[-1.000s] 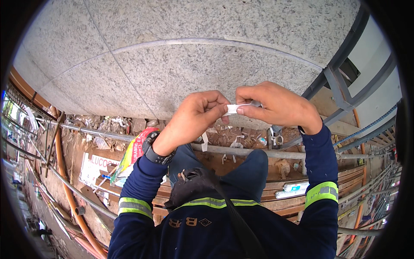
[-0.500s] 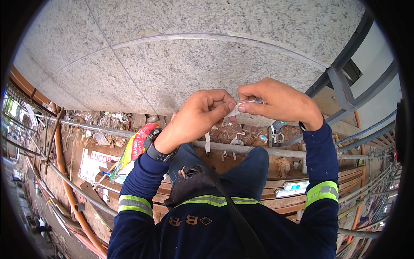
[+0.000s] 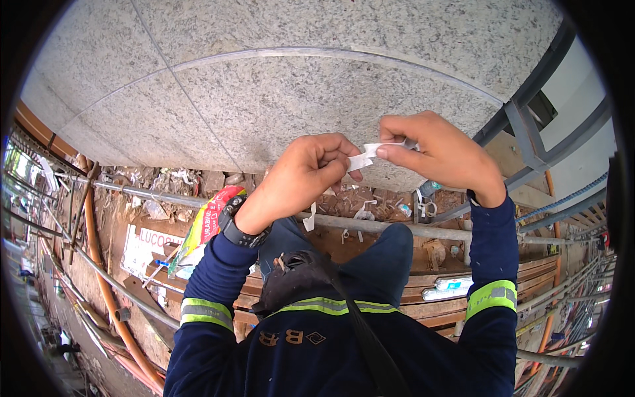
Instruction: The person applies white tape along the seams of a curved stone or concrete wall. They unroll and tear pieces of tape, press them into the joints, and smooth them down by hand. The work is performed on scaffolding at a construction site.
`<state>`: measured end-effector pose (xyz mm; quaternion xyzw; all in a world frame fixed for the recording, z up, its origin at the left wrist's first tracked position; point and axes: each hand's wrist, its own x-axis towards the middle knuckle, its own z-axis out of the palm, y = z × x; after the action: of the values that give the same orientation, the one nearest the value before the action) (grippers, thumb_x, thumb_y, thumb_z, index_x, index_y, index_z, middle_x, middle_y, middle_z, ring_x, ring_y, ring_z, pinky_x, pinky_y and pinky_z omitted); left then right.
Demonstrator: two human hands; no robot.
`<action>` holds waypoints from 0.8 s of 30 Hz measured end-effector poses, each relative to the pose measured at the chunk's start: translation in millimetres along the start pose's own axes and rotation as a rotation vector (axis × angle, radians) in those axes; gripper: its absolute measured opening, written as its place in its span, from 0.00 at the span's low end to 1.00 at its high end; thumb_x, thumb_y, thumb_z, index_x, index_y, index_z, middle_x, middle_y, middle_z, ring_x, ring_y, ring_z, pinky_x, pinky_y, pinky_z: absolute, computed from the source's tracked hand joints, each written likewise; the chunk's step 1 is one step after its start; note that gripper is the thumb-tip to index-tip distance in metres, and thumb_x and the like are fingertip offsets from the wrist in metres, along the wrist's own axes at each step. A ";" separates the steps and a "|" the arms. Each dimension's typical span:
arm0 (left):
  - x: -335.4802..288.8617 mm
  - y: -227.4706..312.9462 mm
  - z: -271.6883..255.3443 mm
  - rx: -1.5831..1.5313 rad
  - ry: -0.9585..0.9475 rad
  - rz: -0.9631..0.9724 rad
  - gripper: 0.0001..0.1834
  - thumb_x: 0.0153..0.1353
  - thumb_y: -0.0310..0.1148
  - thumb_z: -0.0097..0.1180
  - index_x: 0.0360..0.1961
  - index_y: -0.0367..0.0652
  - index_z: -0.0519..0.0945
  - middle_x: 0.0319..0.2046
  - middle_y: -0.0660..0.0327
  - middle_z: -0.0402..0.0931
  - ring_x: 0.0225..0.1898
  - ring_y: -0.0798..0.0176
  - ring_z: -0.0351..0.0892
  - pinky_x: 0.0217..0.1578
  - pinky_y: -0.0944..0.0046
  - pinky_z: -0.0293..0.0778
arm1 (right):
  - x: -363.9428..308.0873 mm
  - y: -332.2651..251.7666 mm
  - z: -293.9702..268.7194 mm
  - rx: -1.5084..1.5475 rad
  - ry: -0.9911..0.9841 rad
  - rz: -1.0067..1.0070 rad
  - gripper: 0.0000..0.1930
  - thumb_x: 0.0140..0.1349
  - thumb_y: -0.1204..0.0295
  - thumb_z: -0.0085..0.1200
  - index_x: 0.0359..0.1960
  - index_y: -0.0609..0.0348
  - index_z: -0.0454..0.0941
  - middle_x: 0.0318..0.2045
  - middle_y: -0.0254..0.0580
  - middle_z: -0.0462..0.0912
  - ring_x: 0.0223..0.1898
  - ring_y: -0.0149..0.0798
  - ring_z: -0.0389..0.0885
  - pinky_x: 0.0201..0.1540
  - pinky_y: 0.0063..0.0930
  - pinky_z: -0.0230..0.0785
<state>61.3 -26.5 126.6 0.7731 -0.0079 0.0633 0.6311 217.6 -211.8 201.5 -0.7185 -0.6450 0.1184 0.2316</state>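
Observation:
In front of the stone wall my two hands are raised close together. Thumb and fingers of my left hand (image 3: 304,169) pinch a short white tape-like strip (image 3: 358,161). My right hand (image 3: 442,153) is closed on another white length (image 3: 372,149), part of which shows behind its fingers. The two ends meet or overlap in the gap between the hands; I cannot tell whether they are one piece. Below my left hand dangles a narrow white strip (image 3: 309,218), its upper end hidden by the hand. A dark watch (image 3: 239,225) is on my left wrist.
Speckled stone panels (image 3: 264,99) with a pale curved joint rise ahead. A metal scaffold tube (image 3: 370,226) crosses before my knees. Wooden planks (image 3: 410,311) lie beneath me, with white tubes (image 3: 446,289) at right. A red-and-yellow bag (image 3: 205,228) stands left; a grey steel frame (image 3: 526,135) is at right.
My right hand has moved slightly right and up, away from my left, showing more white strip between them. The dangling strip has swung a little left.

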 end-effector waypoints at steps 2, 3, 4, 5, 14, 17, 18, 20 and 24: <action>-0.2 -1.0 0.2 -0.012 0.005 -0.016 0.09 0.71 0.24 0.50 0.47 0.33 0.79 0.33 0.63 0.86 0.28 0.78 0.74 0.32 0.74 0.73 | -1.3 0.9 -1.5 0.030 0.007 -0.012 0.14 0.67 0.64 0.57 0.32 0.62 0.73 0.22 0.47 0.74 0.24 0.43 0.70 0.30 0.38 0.61; -0.4 -0.9 0.7 -0.021 0.010 -0.022 0.09 0.71 0.24 0.50 0.47 0.33 0.79 0.33 0.63 0.85 0.28 0.78 0.75 0.32 0.73 0.73 | -1.6 1.7 -1.2 0.055 -0.003 -0.029 0.13 0.67 0.64 0.57 0.32 0.62 0.73 0.22 0.47 0.74 0.24 0.43 0.70 0.30 0.37 0.60; -0.5 -1.0 1.1 -0.029 0.014 -0.028 0.09 0.71 0.24 0.50 0.47 0.33 0.79 0.33 0.63 0.85 0.28 0.77 0.75 0.32 0.73 0.73 | -1.9 2.2 -0.9 0.080 -0.012 -0.046 0.13 0.67 0.64 0.57 0.32 0.62 0.73 0.22 0.47 0.74 0.24 0.43 0.70 0.30 0.37 0.60; -0.4 -1.6 1.2 -0.019 0.008 -0.024 0.09 0.71 0.24 0.50 0.46 0.33 0.79 0.33 0.63 0.85 0.28 0.77 0.75 0.32 0.73 0.73 | -0.6 0.7 0.2 0.057 -0.045 -0.033 0.14 0.68 0.63 0.56 0.33 0.62 0.73 0.22 0.47 0.73 0.24 0.45 0.70 0.29 0.38 0.60; -0.7 -1.0 3.6 0.016 0.001 -0.007 0.09 0.71 0.24 0.49 0.45 0.33 0.80 0.32 0.64 0.85 0.29 0.76 0.78 0.34 0.71 0.75 | 9.8 2.2 14.4 -0.036 -0.132 0.004 0.13 0.65 0.62 0.55 0.33 0.61 0.75 0.20 0.51 0.73 0.23 0.52 0.71 0.28 0.43 0.61; -0.6 -2.4 1.6 0.071 -0.004 0.002 0.09 0.71 0.25 0.49 0.45 0.33 0.80 0.32 0.64 0.84 0.30 0.76 0.77 0.34 0.72 0.75 | 12.3 0.0 15.3 -0.072 -0.144 0.013 0.13 0.63 0.62 0.55 0.32 0.60 0.75 0.21 0.53 0.74 0.25 0.55 0.74 0.29 0.45 0.62; -0.3 -4.2 1.2 0.072 -0.006 0.005 0.09 0.72 0.26 0.49 0.45 0.34 0.80 0.32 0.64 0.84 0.30 0.77 0.77 0.33 0.72 0.75 | 13.3 -3.0 14.4 -0.089 -0.152 0.026 0.13 0.63 0.62 0.55 0.32 0.60 0.75 0.21 0.53 0.75 0.25 0.56 0.74 0.29 0.46 0.62; -0.6 -2.9 2.1 0.063 -0.012 0.001 0.09 0.73 0.27 0.50 0.44 0.34 0.80 0.32 0.64 0.84 0.30 0.77 0.77 0.33 0.72 0.74 | 13.6 -2.3 15.7 -0.106 -0.147 0.029 0.13 0.63 0.62 0.55 0.32 0.60 0.75 0.21 0.54 0.75 0.26 0.56 0.75 0.30 0.46 0.63; -0.7 0.8 4.5 0.019 -0.031 -0.010 0.09 0.73 0.30 0.54 0.42 0.35 0.80 0.32 0.63 0.84 0.30 0.77 0.76 0.33 0.72 0.74 | 12.2 5.1 19.3 -0.109 -0.125 0.021 0.12 0.61 0.63 0.57 0.33 0.61 0.75 0.22 0.52 0.76 0.26 0.56 0.75 0.30 0.45 0.64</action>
<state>61.0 -31.1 126.4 0.7801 -0.0133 0.0482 0.6237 214.7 -196.7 183.9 -0.7280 -0.6561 0.1300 0.1504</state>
